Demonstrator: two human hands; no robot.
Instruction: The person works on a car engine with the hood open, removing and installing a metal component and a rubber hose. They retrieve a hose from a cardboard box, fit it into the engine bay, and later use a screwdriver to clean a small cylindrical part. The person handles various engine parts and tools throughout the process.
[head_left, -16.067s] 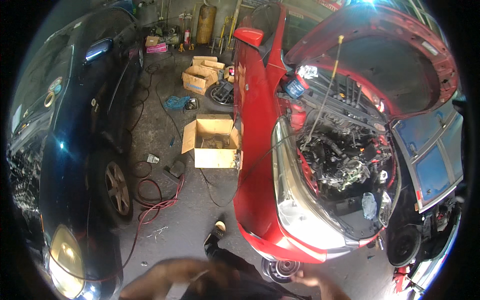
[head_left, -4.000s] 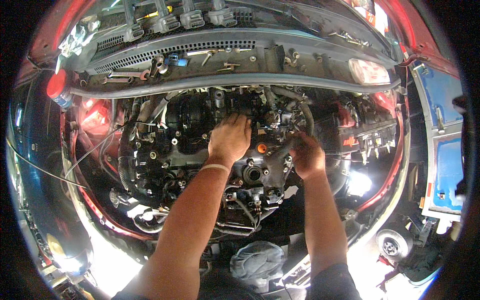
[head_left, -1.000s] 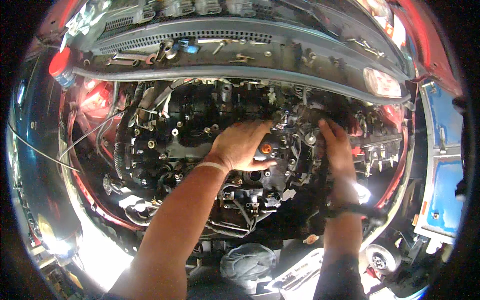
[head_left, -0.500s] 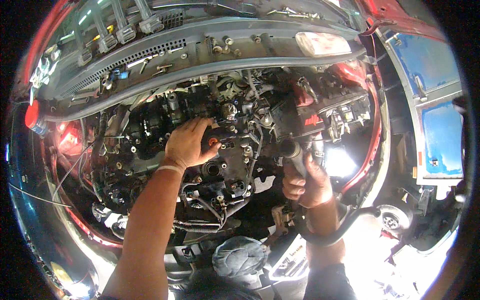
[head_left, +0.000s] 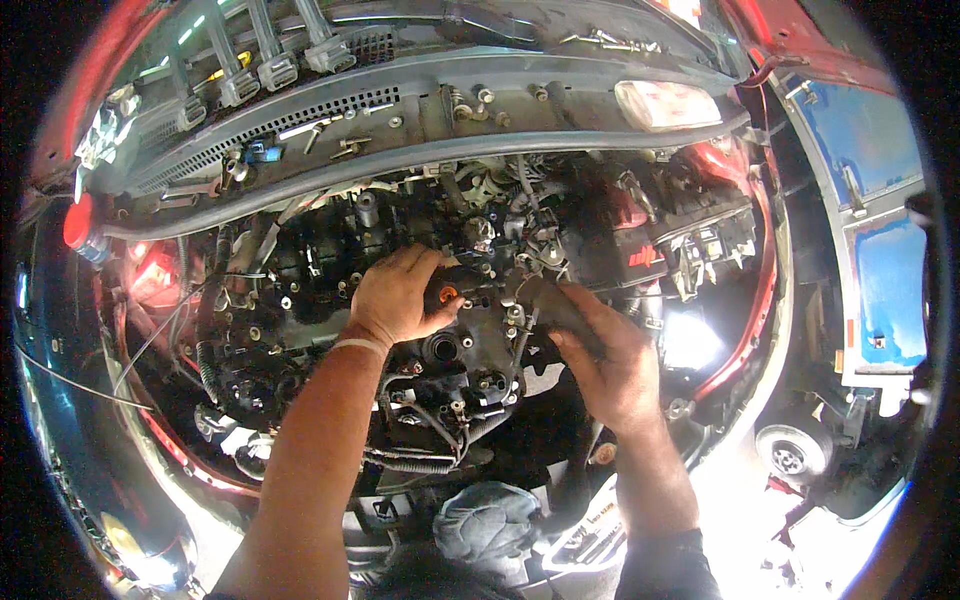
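Note:
My left hand (head_left: 392, 298) rests over the top of the engine (head_left: 330, 325). Its thumb and fingers curve round a dark part with an orange ring (head_left: 449, 295); whether that part is loose or fixed does not show. Just nearer to me is a round dark hole (head_left: 441, 347) in the engine cover. To the right, my right hand (head_left: 618, 365) grips a dark cylindrical tool (head_left: 562, 312), thumb along its side. The tool's blunt end points left, close to the dark part; its exact kind is unclear.
Loose bolts and sockets (head_left: 482, 97) lie along the cowl behind the engine, beside a whitish block (head_left: 665, 105). A battery (head_left: 650, 255) sits at the right of the bay. Grey cloth (head_left: 487, 522) lies in front. A blue cabinet (head_left: 885, 280) stands farther right.
My right hand has swung left and inward, bringing the tool from upright beside the battery to close by my left hand. My left hand keeps its place on the engine; the view shifted slightly.

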